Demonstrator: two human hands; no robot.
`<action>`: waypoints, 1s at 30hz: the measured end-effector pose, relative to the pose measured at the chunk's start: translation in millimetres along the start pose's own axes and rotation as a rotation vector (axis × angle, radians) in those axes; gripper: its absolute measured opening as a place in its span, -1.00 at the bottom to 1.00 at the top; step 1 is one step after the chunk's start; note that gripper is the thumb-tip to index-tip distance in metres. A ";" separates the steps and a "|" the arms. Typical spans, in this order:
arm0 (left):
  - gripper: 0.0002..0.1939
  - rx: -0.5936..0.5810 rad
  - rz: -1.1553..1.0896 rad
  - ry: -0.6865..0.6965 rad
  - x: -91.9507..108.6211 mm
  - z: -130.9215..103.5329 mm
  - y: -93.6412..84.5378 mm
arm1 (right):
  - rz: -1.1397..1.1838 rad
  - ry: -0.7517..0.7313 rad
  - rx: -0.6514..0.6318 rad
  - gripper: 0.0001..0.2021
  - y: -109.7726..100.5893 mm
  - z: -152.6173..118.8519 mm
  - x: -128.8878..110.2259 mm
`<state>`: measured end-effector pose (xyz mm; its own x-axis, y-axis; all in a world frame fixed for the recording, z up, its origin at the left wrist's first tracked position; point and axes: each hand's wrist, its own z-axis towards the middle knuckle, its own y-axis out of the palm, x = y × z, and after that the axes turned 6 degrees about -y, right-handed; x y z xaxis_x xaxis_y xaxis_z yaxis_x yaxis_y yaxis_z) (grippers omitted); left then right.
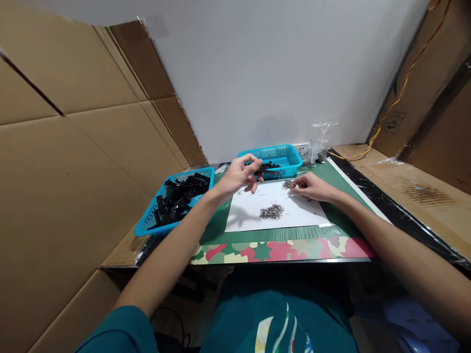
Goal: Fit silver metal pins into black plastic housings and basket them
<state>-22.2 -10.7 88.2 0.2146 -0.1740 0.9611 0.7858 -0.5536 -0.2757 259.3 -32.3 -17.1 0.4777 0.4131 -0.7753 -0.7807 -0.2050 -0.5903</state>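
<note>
My left hand (pixel 243 174) hovers above the far left part of a white sheet (pixel 243 223), thumb and forefinger pinched. A black plastic part (pixel 260 170) seems to be in this pinch, its outline merging with similar parts behind it. Lower down, my right hand (pixel 308 187) rests at the sheet's far right with its fingertips together, beside a small heap of tiny metal pieces (pixel 286 185). Whatever those fingertips hold is too small to make out. A larger heap of tiny screw-like metal pieces (pixel 272 212) lies near the sheet's middle.
To the left, a blue basket (pixel 147 223) holds many black plastic parts (pixel 176 198). Another blue basket (pixel 290 169) with some black parts stands at the back, beside clear plastic bags (pixel 315 151). Cardboard walls (pixel 91 162) flank the green table mat (pixel 217 230); a yellow cable (pixel 399 95) hangs right.
</note>
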 end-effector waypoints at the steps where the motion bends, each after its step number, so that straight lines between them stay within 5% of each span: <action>1: -0.45 0.002 -0.014 0.025 -8.1 7.5 10.3 | -0.030 -0.013 0.026 -0.72 1.2 1.4 -0.2; 5: -0.61 0.074 -0.064 0.082 -46.8 30.3 32.1 | -0.122 -0.047 0.138 -0.74 9.6 9.2 -3.3; 10: -0.66 0.205 -0.057 0.031 -80.9 31.2 27.0 | -0.156 -0.061 0.149 -0.75 19.2 13.8 -7.5; 15: -0.71 0.248 -0.204 -0.083 -86.0 21.7 22.0 | -0.244 -0.051 0.082 -0.83 23.0 15.3 -12.4; 24: -0.75 0.119 -0.435 -0.171 -88.8 23.9 25.3 | -0.287 -0.033 -0.033 -0.87 20.5 13.3 -16.6; 30: -0.72 0.119 -0.210 -0.167 -90.7 22.6 25.9 | -0.307 -0.039 -0.053 -0.85 17.6 11.7 -19.3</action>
<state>-8.2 9.2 -5.7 0.1244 0.0763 0.9893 0.8837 -0.4619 -0.0754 231.7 -33.5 -9.9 0.6709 0.4967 -0.5507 -0.5801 -0.1111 -0.8069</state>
